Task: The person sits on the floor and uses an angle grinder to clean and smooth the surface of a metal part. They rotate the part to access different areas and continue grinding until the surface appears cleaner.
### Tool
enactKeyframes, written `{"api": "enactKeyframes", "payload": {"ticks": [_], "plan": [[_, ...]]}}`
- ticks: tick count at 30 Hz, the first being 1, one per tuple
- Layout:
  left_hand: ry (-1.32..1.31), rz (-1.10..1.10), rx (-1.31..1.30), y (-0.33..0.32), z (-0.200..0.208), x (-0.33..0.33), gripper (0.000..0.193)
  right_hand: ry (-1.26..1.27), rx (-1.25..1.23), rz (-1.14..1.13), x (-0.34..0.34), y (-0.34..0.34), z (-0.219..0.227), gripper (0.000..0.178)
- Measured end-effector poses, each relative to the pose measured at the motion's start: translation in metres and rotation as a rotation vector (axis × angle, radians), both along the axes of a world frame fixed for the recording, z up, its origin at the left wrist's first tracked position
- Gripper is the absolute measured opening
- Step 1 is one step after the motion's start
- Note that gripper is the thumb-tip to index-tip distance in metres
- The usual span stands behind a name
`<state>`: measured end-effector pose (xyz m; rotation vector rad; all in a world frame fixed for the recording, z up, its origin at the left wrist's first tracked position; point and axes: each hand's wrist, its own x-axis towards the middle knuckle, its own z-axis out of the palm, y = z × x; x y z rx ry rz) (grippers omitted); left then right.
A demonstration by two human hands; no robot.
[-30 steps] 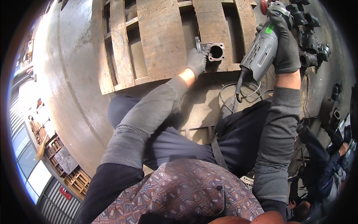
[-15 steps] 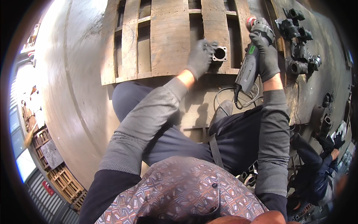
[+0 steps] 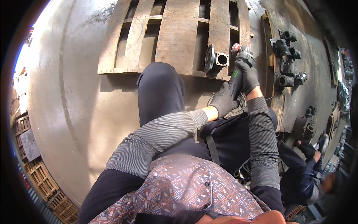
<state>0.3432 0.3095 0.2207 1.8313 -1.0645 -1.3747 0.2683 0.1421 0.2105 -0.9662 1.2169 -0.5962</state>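
With both gloved hands I hold a dark angle grinder (image 3: 235,81). My right hand (image 3: 249,77) is closed around its body just behind the metal gear head. My left hand (image 3: 223,101) is closed around the rear end of the handle. The grinder's red-and-white disc (image 3: 236,49) points away from me, over the near right part of a wooden pallet (image 3: 176,41). Just left of the disc, apart from it, a dark metal casting (image 3: 216,60) stands on the pallet. A square flange with a round hole shows on it, beside a larger upright flange.
Several similar castings (image 3: 286,63) lie clustered on a board at the right. A cord (image 3: 278,95) runs near that board's edge. My bent left knee (image 3: 158,74) reaches the pallet's near edge. Another person (image 3: 304,168) works at the lower right; stacked pallets (image 3: 43,179) stand far left.
My left hand has left the casting and taken hold of the grinder's rear. The casting now stands by itself on the pallet. My left knee has risen against the pallet edge.
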Motion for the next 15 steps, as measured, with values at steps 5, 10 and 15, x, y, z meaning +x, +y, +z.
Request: {"api": "enactKeyframes", "payload": {"ticks": [5,10,15], "plan": [[0.031,-0.06,-0.04,0.001,-0.017,0.0,0.088,0.308,-0.091,-0.09,-0.004,-0.003,-0.032,0.056],[0.052,-0.063,0.092,0.005,-0.034,-0.007,0.099,0.454,-0.18,-0.04,0.002,0.011,-0.043,0.06],[0.188,0.065,0.123,0.016,-0.067,-0.02,0.096,0.658,-0.343,0.111,0.011,0.026,-0.05,0.068]]}}
